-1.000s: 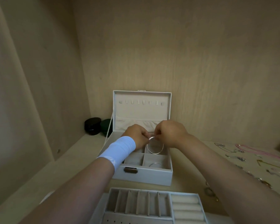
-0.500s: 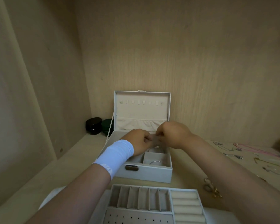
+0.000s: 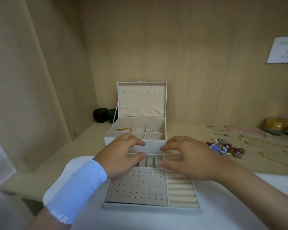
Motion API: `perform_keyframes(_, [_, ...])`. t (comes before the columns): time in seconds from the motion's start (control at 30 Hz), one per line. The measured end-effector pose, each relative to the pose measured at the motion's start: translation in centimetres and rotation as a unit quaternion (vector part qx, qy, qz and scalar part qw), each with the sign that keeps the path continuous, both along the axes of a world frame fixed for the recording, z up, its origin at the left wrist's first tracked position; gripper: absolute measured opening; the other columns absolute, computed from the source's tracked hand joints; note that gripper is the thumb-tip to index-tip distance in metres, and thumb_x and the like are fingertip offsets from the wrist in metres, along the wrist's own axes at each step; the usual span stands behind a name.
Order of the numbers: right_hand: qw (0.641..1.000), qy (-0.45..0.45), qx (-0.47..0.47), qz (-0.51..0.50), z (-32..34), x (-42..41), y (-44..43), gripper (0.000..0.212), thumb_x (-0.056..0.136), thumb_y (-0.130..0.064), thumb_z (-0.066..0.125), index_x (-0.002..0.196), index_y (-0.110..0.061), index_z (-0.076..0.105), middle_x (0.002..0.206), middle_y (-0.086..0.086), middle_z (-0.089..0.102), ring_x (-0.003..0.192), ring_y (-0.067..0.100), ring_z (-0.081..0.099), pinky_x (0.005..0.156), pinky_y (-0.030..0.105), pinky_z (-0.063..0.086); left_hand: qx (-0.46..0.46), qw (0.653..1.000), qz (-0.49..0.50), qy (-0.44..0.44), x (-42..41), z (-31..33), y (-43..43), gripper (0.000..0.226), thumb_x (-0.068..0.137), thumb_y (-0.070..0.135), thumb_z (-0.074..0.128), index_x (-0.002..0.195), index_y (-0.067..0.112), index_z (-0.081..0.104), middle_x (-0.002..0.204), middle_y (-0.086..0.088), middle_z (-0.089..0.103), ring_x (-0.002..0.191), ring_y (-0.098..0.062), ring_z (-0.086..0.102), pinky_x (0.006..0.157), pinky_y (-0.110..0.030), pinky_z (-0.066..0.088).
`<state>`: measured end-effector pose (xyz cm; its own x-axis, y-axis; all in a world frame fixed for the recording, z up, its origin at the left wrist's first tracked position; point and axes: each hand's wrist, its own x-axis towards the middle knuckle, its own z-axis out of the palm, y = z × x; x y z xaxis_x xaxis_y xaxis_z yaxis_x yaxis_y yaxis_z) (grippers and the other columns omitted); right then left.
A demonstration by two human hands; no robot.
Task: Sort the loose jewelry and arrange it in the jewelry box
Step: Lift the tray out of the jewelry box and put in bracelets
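Head view, with all places given from the jewelry box (image 3: 154, 146). The box stands open at centre, and its lid (image 3: 141, 98) is upright against the back wall. In its rear left compartment I see a yellowish bracelet (image 3: 124, 129). In its rear right compartment lies a silver bangle (image 3: 154, 130).

The lift-out tray (image 3: 150, 208) lies just in front of the box on a white cloth (image 3: 223, 206). Its perforated earring panel (image 3: 136, 186) is on the left and its ring rolls (image 3: 181, 188) on the right.

The left hand (image 3: 121, 156), which wears a white wristband (image 3: 76, 188), and the right hand (image 3: 188, 158) are over the tray's far end, close to the box's front wall. The fingers of both are loosely bent and spread, and I see nothing held in either. I cannot tell whether they touch the tray.

The loose jewelry (image 3: 224, 147) lies heaped to the right of the box, with thin chains (image 3: 249, 138) and a pink necklace (image 3: 246, 130) farther right. A gold tin (image 3: 276, 124) sits beyond them. A black case (image 3: 100, 114) and a green case (image 3: 112, 113) stand just left of the box, by the lid.
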<state>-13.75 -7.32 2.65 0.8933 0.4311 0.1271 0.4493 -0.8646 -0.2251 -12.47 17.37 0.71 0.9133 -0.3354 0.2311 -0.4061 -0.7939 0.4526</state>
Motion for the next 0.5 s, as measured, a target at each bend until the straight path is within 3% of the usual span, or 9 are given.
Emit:
perform_keyframes(0.1, [0.993, 0.112, -0.029, 0.021, -1.4, -3.4, -0.3, 0.099, 0.07, -0.087, 0.057, 0.153, -0.048, 0.021, 0.167, -0.01, 0.005, 0.153, 0.009, 0.002, 0.124, 0.04, 0.014, 0.026, 0.999, 0.007, 0.022, -3.7, -0.9, 0.1, 0.064, 0.073, 0.077, 0.047, 0.129, 0.044, 0.052, 0.132, 0.028, 0.04, 0.129, 0.004, 0.033, 0.11, -0.026, 0.034])
perform_keyframes(0.2, [0.985, 0.162, -0.035, 0.04, -2.6, -5.1, -0.5, 0.118, 0.067, -0.081, 0.068, 0.157, -0.044, 0.002, 0.164, -0.011, -0.023, 0.149, 0.005, -0.025, 0.124, 0.034, -0.001, 0.073, 0.993, 0.009, 0.089, -6.5, -1.8, 0.2, 0.09, 0.065, 0.079, 0.063, 0.144, 0.046, 0.033, 0.151, 0.028, 0.017, 0.142, 0.003, 0.01, 0.119, -0.025, 0.018])
perform_keyframes(0.33, [0.986, 0.159, -0.023, 0.05, -3.6, -5.7, -0.2, 0.125, 0.069, -0.071, 0.075, 0.158, -0.039, -0.005, 0.163, -0.012, -0.026, 0.147, 0.004, -0.028, 0.118, 0.025, -0.003, 0.112, 0.984, 0.029, 0.136, -8.5, -2.5, 0.8, 0.116, 0.061, 0.073, 0.075, 0.152, 0.046, 0.008, 0.159, 0.024, -0.014, 0.148, -0.002, -0.014, 0.121, -0.03, 0.007])
perform_keyframes(0.4, [0.989, 0.138, -0.008, 0.051, -4.3, -5.6, 0.0, 0.12, 0.072, -0.07, 0.074, 0.159, -0.038, -0.003, 0.165, -0.011, -0.022, 0.148, 0.004, -0.024, 0.117, 0.023, -0.003, 0.082, 0.986, 0.044, 0.137, -8.6, -3.1, 1.1, 0.12, 0.06, 0.069, 0.079, 0.153, 0.045, 0.006, 0.16, 0.021, -0.015, 0.149, -0.004, -0.008, 0.121, -0.029, 0.009])
perform_keyframes(0.5, [0.993, 0.1, 0.037, 0.042, -4.9, -5.6, 0.4, 0.111, 0.075, -0.068, 0.072, 0.159, -0.037, 0.006, 0.167, -0.01, -0.012, 0.15, 0.004, -0.019, 0.119, 0.024, -0.001, 0.01, 0.992, 0.046, 0.116, -8.4, -3.7, 1.4, 0.123, 0.06, 0.059, 0.085, 0.153, 0.042, 0.007, 0.16, 0.023, 0.0, 0.148, 0.0, 0.005, 0.117, -0.019, 0.012])
